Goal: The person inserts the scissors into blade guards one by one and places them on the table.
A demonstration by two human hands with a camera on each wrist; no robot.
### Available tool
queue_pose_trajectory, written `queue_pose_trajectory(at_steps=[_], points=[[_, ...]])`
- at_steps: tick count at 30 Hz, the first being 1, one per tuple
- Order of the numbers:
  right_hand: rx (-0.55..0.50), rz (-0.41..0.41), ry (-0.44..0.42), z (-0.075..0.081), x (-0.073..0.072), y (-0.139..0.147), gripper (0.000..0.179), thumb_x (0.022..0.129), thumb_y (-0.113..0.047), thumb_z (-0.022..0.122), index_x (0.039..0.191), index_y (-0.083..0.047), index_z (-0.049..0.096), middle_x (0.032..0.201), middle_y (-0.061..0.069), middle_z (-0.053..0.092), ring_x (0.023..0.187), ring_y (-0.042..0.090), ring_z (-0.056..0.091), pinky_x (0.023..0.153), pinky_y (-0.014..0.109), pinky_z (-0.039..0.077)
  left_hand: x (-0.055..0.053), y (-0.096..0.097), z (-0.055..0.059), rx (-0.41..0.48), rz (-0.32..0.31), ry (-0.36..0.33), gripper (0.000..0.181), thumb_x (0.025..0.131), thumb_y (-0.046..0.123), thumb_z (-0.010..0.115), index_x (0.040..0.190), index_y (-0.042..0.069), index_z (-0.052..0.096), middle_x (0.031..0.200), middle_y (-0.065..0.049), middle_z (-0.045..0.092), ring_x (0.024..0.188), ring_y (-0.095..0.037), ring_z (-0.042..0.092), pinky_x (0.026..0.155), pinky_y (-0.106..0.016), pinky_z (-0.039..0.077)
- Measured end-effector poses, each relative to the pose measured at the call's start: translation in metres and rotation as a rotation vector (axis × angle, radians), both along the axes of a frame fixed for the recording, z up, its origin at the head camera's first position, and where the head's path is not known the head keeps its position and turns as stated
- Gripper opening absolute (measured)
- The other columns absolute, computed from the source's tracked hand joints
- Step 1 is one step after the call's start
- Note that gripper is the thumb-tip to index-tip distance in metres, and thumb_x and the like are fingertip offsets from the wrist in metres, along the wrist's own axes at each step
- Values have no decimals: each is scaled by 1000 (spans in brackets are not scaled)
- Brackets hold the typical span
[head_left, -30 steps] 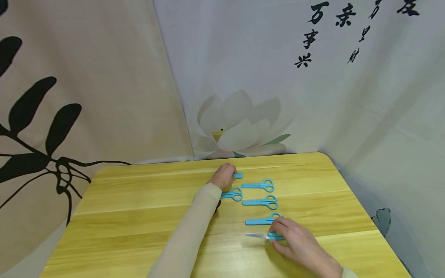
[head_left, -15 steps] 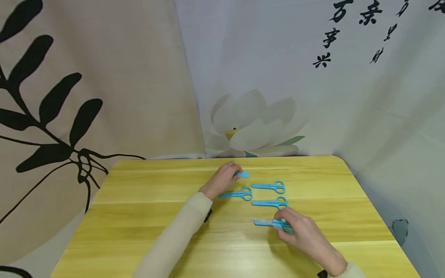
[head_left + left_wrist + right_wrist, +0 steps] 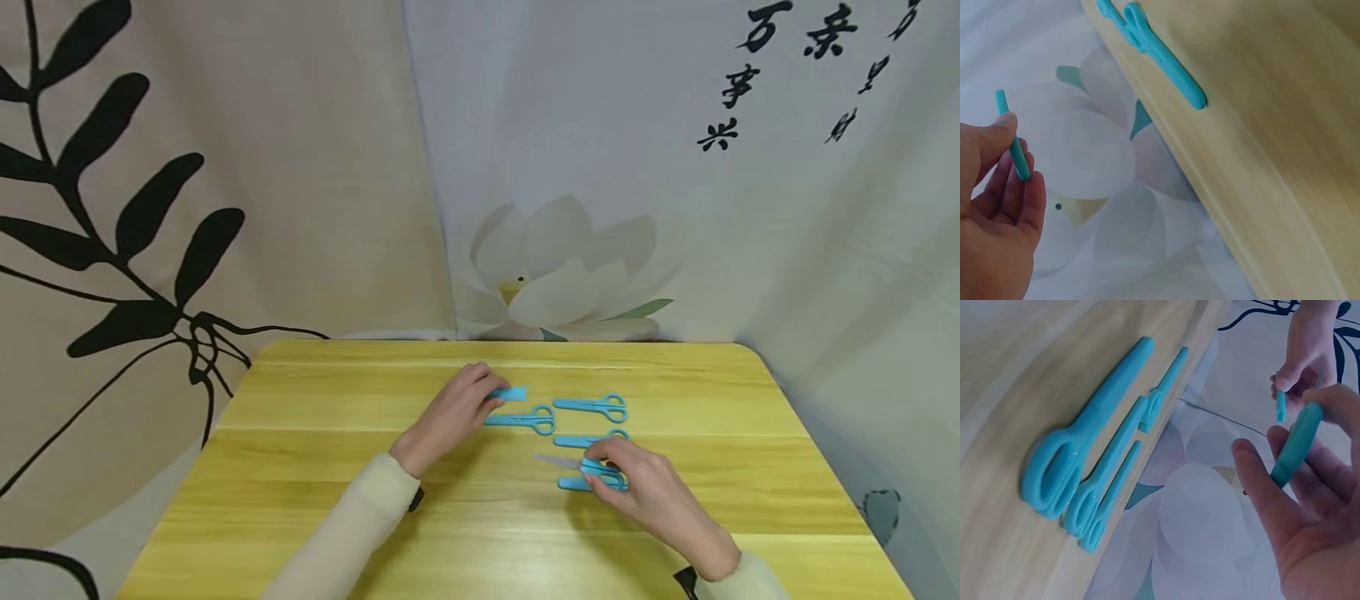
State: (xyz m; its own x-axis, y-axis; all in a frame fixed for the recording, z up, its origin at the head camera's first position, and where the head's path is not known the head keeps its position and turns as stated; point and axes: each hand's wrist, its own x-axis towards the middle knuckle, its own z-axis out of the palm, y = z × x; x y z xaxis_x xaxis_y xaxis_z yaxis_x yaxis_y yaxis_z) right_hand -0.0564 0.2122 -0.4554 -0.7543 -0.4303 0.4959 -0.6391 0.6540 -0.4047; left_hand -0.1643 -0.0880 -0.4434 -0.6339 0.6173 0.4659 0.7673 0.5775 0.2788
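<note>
In the head view my left hand [image 3: 450,412] pinches a turquoise scissor sheath [image 3: 513,393] near the far part of the table. The left wrist view shows this sheath [image 3: 1020,159] between thumb and fingers. My right hand [image 3: 645,483] grips the turquoise handles of a pair of scissors [image 3: 557,460], its bare blade pointing left toward the sheath. The blade is mostly hidden in the right wrist view, where the handle [image 3: 1297,444] shows in the fingers. Blade and sheath are apart.
Several sheathed turquoise scissors lie on the wooden table: one pair [image 3: 521,420] by the left hand, one [image 3: 590,406] farther right, one [image 3: 577,441] below that, and one [image 3: 573,483] under the right hand. A printed curtain [image 3: 337,208] hangs behind the table's far edge.
My right hand has lifted the scissors and moved them away from the near side, over the nearest sheathed pair. My left hand has come slightly nearer with the sheath. The head view has shifted.
</note>
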Motion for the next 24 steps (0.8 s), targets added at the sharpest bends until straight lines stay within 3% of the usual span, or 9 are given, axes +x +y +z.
queue_pose_trajectory(at_steps=[7, 14, 24], points=[[-20, 17, 58, 6, -8, -11, 27, 80, -8, 83, 101, -15, 68, 102, -7, 69, 83, 4, 66, 68, 23, 58, 24, -13, 5, 69, 10, 23, 19, 92, 7, 79, 110, 6, 74, 106, -3, 65, 99, -20, 60, 86, -34, 54], [-28, -2, 65, 9, -12, -17, 26, 80, -8, 83, 100, -15, 68, 101, -8, 69, 81, 4, 65, 66, 24, 58, 45, -20, 5, 112, 34, 9, 20, 90, 7, 81, 109, 7, 74, 103, -2, 65, 93, -18, 57, 79, -31, 53], [-28, -8, 87, 10, -15, -24, 25, 80, -9, 84, 100, -15, 68, 102, -7, 69, 83, 6, 65, 65, 27, 58, 65, -26, -1, 173, 6, 47, 24, 86, 5, 84, 108, 7, 76, 103, 0, 63, 91, -15, 55, 74, -26, 52]])
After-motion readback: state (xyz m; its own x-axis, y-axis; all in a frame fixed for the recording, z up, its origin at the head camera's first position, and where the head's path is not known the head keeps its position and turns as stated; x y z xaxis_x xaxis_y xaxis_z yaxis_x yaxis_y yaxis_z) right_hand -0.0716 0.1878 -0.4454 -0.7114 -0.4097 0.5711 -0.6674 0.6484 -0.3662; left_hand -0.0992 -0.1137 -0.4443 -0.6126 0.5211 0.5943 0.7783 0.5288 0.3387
